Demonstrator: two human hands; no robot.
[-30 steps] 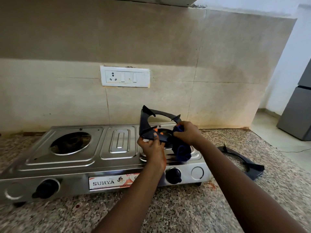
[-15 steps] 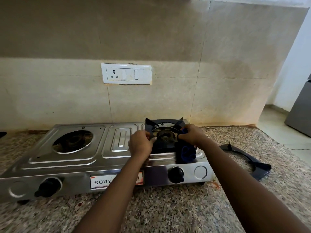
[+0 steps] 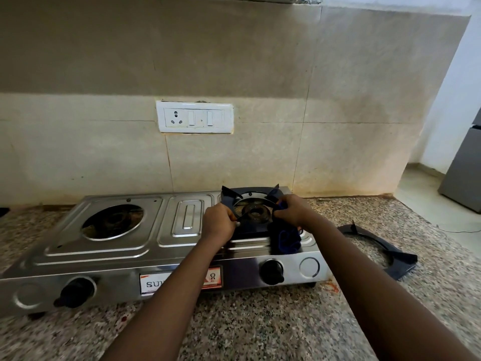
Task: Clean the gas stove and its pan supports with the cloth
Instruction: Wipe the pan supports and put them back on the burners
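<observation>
Both hands, the left hand [image 3: 218, 223] and right hand [image 3: 292, 211], grip the black metal pan support [image 3: 248, 195], evidently seating it over the right burner [image 3: 253, 213], the right also pinching the dark blue cloth [image 3: 285, 237].

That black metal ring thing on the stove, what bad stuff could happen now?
The black metal pan support might sit crooked over the burner, since both hands still grip it. The dark blue cloth, held by the right hand, could get trapped under it. The left hand could pinch a finger against the shiny steel gas stove.
</observation>
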